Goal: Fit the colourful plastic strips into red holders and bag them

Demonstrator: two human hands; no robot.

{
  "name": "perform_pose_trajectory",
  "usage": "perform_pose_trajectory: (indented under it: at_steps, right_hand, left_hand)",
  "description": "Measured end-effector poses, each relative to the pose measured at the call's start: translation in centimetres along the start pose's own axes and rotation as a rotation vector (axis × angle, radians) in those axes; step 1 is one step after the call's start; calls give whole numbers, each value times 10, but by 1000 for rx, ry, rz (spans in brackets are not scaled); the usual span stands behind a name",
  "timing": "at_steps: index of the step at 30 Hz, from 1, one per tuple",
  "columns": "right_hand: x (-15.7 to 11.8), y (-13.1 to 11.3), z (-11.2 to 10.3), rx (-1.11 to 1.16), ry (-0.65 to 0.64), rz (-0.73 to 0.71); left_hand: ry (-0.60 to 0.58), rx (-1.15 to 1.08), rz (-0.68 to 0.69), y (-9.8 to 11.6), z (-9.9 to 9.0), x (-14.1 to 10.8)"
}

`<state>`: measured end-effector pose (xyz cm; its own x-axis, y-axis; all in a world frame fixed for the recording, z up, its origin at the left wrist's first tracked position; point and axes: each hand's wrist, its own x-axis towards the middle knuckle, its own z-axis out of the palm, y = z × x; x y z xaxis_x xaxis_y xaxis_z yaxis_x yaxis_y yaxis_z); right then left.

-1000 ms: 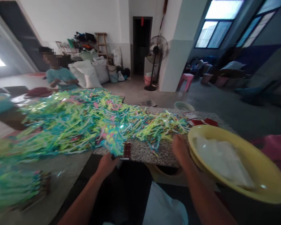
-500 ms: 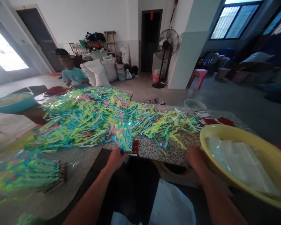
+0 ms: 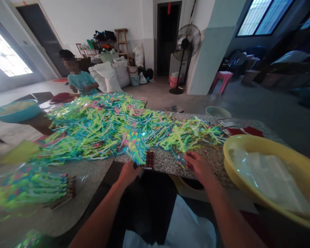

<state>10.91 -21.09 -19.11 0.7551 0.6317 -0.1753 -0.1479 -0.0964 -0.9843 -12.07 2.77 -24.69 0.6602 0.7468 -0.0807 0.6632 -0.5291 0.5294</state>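
My left hand (image 3: 129,174) is closed at the front edge of the speckled stone tabletop. It grips a bundle of coloured plastic strips (image 3: 136,148) in blue, yellow-green and pink, with a dark red card (image 3: 150,159) at its right end. Fingers pinched, my right hand (image 3: 197,166) is over the tabletop at the near side of the loose strips. A yellow-green strip (image 3: 181,139) runs to its fingertips; the exact grip is small and partly hidden. A large heap of similar strips (image 3: 93,127) spreads over the table to the left and behind.
A yellow basin (image 3: 232,165) holding clear plastic bags (image 3: 268,179) stands at right. Dark red cards (image 3: 251,131) lie behind it. At lower left is a bagged strip bundle (image 3: 41,187); a blue basin (image 3: 20,115) sits farther back. A person (image 3: 82,81) is across the table.
My right hand has moved left, away from the yellow basin, and the yellow-green strip end has shifted left with it. My left hand stays on the bundle. The view has tilted slightly.
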Motion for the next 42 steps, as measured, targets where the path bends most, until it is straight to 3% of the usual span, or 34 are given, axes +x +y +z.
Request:
perform_pose_trajectory:
  at_steps: [2, 5, 9, 12, 17, 25, 34, 42]
  right_hand:
    - [7, 1, 29, 226, -114, 55]
    - [25, 10, 68, 350, -207, 118]
    - [51, 23, 106, 291, -256, 136]
    - [64, 27, 123, 49, -290, 112]
    - [70, 24, 131, -625, -241, -114]
    - [74, 26, 129, -1123, -242, -367]
    - [64, 17, 135, -1307, -342, -447]
    - [56, 13, 151, -1398, -315, -326]
  left_hand:
    - [4, 3, -5, 0, 0, 0]
    - [1, -26, 9, 0, 0, -1]
    - [-4, -50, 1, -1, 2, 0]
    - [-14, -76, 2, 0, 2, 0]
    - [-6, -77, 25, 1, 1, 0]
    - [10, -121, 61, 0, 3, 0]
    - [10, -160, 75, 2, 1, -1]
    - [14, -105, 60, -2, 5, 1]
